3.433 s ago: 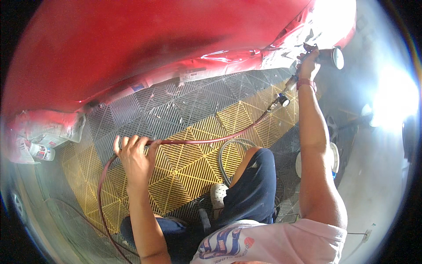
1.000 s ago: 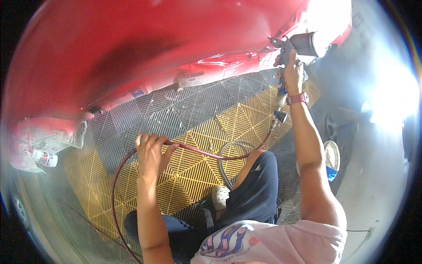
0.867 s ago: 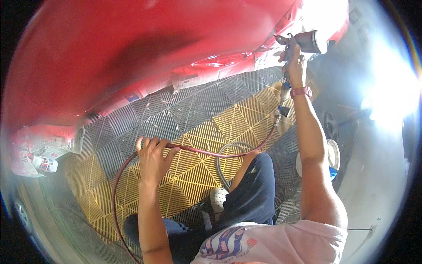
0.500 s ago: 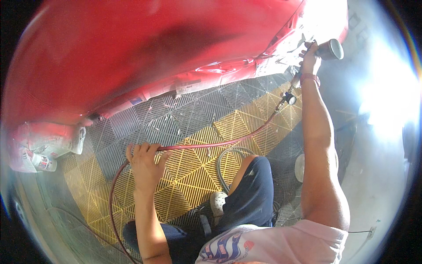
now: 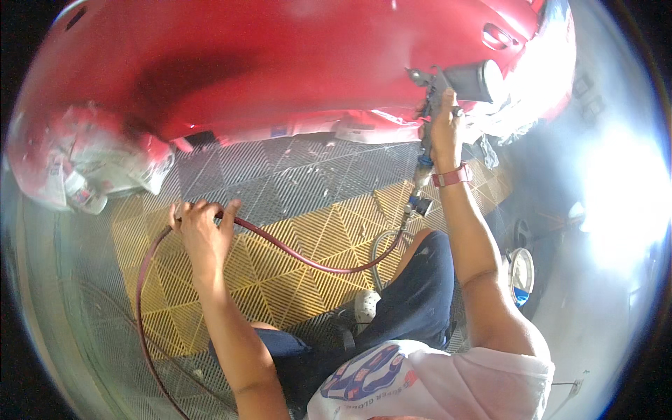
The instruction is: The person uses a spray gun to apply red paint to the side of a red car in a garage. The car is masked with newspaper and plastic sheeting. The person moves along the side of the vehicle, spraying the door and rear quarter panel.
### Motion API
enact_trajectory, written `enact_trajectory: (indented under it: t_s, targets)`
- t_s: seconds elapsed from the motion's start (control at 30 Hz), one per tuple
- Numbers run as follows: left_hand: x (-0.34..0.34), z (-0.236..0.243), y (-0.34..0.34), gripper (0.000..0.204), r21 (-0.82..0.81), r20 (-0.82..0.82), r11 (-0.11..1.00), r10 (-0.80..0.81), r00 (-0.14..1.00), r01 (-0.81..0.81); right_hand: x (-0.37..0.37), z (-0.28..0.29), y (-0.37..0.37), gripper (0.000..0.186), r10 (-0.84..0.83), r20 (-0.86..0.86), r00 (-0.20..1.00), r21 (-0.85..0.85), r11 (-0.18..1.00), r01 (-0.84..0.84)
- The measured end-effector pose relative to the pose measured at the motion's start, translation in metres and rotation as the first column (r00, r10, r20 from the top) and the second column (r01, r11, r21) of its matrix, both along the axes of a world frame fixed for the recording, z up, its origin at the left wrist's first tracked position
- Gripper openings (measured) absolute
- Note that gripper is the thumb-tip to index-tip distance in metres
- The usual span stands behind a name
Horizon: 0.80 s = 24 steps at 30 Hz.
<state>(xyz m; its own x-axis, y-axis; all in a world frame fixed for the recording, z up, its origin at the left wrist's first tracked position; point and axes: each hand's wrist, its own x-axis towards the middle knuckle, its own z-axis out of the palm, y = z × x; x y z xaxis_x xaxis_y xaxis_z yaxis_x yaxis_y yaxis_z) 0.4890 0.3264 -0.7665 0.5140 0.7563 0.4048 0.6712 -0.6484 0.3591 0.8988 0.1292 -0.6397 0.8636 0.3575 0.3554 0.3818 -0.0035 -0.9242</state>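
Note:
My right hand (image 5: 445, 126) grips a spray gun (image 5: 434, 87) with a metal cup (image 5: 476, 82) on its side and a gauge (image 5: 421, 206) at the handle's foot. The nozzle points left, close in front of the red car-body panel (image 5: 294, 56). A dark red hose (image 5: 329, 268) runs from the gun in a low curve to my left hand (image 5: 204, 234), whose fingers are hooked over it, then loops down to the lower edge. Masking paper (image 5: 357, 129) lines the panel's lower edge, with a crumpled, paint-misted bundle (image 5: 115, 168) at the left end.
Yellow and grey grid floor tiles (image 5: 301, 238) lie under me and the panel. A grey hose (image 5: 378, 259) lies coiled by my bent knee. A white bucket (image 5: 521, 273) stands right of my arm. Bright glare and haze fill the right side, near a pale wall (image 5: 588, 315).
My right hand has swung left and down from the panel's right end, turning the gun. My left hand has shifted left and up with the hose. The view has shifted, showing more of the panel's right end.

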Motion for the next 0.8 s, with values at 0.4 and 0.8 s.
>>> enact_trajectory:
  t_s: [0.4, 0.8]
  targets:
    - [-0.224, -0.017, 0.044, 0.059, -0.073, 0.174, 0.807, 0.588, 0.790, -0.585, -0.237, 0.000, 0.204, 0.041, 0.420, -0.016, 0.907, 0.024, 0.907, -0.420]
    - [-0.343, -0.018, 0.017, 0.081, -0.150, 0.220, 0.394, 0.907, 0.358, -0.907, -0.402, -0.011, 0.363, 0.054, 0.449, 0.365, 0.815, -0.010, 0.878, -0.479]
